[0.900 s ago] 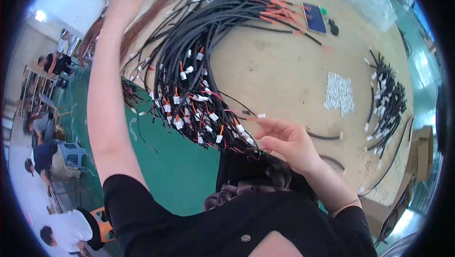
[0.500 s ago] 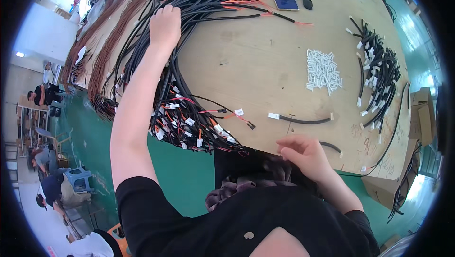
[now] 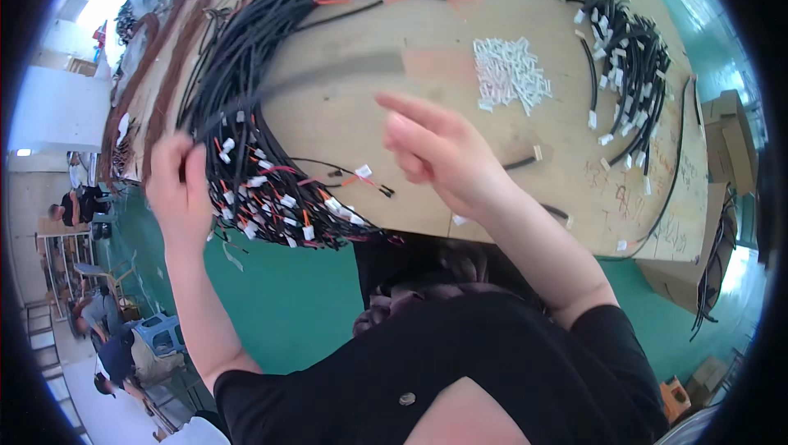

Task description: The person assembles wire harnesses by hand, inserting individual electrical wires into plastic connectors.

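Black cables [image 3: 250, 51] are laid in a curved bundle on the worktop [image 3: 345, 137]. The left grip [image 3: 180, 189] is placed at the bundle's left edge, near a blurred cable [image 3: 353, 67]; its closure cannot be determined. The right grip [image 3: 431, 149] is held partly open, right of the bundle.

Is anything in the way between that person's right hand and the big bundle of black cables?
Only partly: thin wires with a white tag poke out from the bundle of black cables toward the right hand, and a blurred dark strand crosses just beyond. Otherwise, bare tabletop lies between.
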A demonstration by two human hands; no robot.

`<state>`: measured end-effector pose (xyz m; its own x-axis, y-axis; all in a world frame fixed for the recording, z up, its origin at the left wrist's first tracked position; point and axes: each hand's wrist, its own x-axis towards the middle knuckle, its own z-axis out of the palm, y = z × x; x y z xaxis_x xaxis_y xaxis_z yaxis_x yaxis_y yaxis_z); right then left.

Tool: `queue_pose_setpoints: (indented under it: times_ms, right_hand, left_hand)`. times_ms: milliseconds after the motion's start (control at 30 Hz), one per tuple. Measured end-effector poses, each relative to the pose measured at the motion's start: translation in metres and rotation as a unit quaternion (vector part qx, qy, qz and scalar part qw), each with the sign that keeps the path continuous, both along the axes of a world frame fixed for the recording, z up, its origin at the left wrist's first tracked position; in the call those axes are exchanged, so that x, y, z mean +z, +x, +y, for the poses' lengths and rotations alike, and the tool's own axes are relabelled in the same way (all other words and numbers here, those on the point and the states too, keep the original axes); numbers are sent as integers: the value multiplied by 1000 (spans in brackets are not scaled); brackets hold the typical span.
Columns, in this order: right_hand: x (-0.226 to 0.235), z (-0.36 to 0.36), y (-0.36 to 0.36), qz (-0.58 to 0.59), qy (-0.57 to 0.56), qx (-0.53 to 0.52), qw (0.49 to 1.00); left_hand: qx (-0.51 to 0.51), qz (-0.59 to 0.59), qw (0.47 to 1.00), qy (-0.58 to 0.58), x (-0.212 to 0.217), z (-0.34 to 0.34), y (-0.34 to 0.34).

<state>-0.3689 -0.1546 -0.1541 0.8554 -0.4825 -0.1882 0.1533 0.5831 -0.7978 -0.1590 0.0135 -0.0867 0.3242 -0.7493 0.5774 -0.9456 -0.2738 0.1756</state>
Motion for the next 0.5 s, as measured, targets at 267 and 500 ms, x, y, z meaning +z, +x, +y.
queue_pose_setpoints:
  times_ms: [267, 500]
  right_hand:
    - [6, 25, -3, -140, 18, -4, 990]
    - [9, 50, -24, 81, -134, 143, 977]
  left_hand:
    - [52, 89, 990, 100, -40, 100, -63]
    - [-73, 529, 843, 65, -53, 52, -124]
